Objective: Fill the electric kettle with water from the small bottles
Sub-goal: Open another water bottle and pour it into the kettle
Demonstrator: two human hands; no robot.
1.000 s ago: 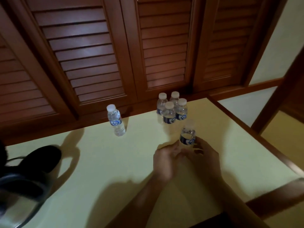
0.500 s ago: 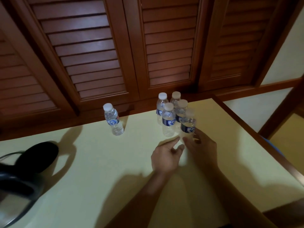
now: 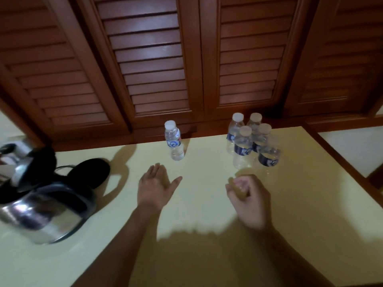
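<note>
A steel electric kettle (image 3: 47,214) with a black handle stands at the table's left edge, its lid (image 3: 20,172) tipped up. A lone capped small bottle (image 3: 174,141) stands at the back middle. Several more small bottles (image 3: 242,150) cluster at the back right, the nearest one (image 3: 268,156) blurred at its top. My left hand (image 3: 155,187) hovers flat, fingers straight, just in front of the lone bottle and not touching it. My right hand (image 3: 250,201) is curled in a loose fist in front of the cluster; I cannot make out anything in it.
The pale yellow table (image 3: 310,204) has a wooden rim along its right side. Brown louvred doors (image 3: 153,65) stand right behind it. The kettle's black base (image 3: 91,170) with its cord lies beside the kettle.
Both hands have let go of the bottle, which now stands with the cluster. My left hand moved left toward the lone bottle; the right drew back. The view swung left, showing more kettle.
</note>
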